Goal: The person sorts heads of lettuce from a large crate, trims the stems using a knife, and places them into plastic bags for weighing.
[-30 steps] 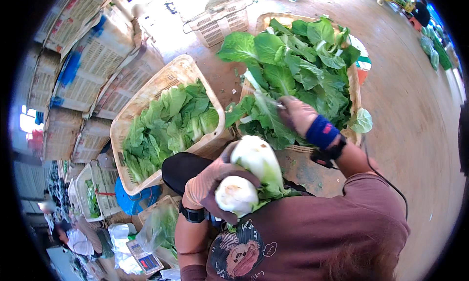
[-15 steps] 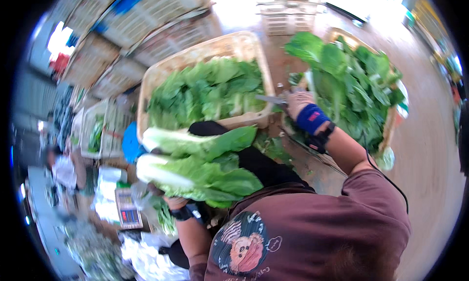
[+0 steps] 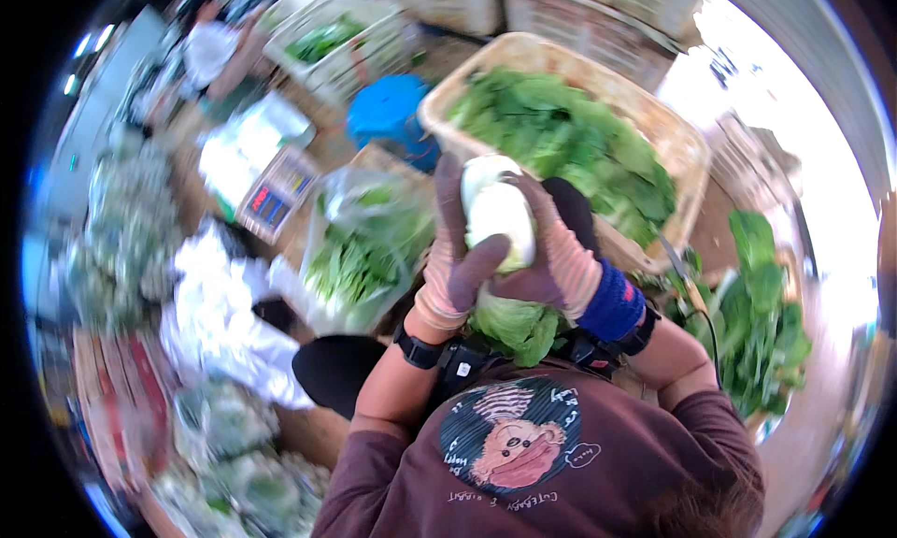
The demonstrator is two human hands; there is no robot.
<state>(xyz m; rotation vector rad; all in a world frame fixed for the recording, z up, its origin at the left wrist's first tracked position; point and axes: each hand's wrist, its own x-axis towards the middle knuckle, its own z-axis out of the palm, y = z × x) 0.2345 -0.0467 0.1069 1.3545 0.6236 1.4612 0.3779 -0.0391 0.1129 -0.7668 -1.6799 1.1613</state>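
Between my two gloved hands I hold a bundle of leafy cabbage (image 3: 500, 222), its thick white stalk ends up and its green leaves hanging toward my lap. My left hand (image 3: 455, 258) wraps its left side, the thumb across the front. From the right, my right hand (image 3: 553, 248) closes round the stalks; a blue band circles that wrist. A knife (image 3: 685, 274) is out of my hands, at the edge of the greens on the right. Just beyond my hands stands a cream plastic crate (image 3: 696, 155) with trimmed leafy cabbage (image 3: 570, 136) laid in it.
Untrimmed greens (image 3: 757, 323) fill a container at right. Left of me are a clear bag of greens (image 3: 360, 258), a scale with a lit display (image 3: 271, 197), white plastic bags (image 3: 220, 304) and a blue stool (image 3: 388, 115). Another person (image 3: 213, 52) sits at far left.
My right hand has let go of the knife and come across to the cabbage, which both hands now hold upright, stalks up. My view has turned to the left.
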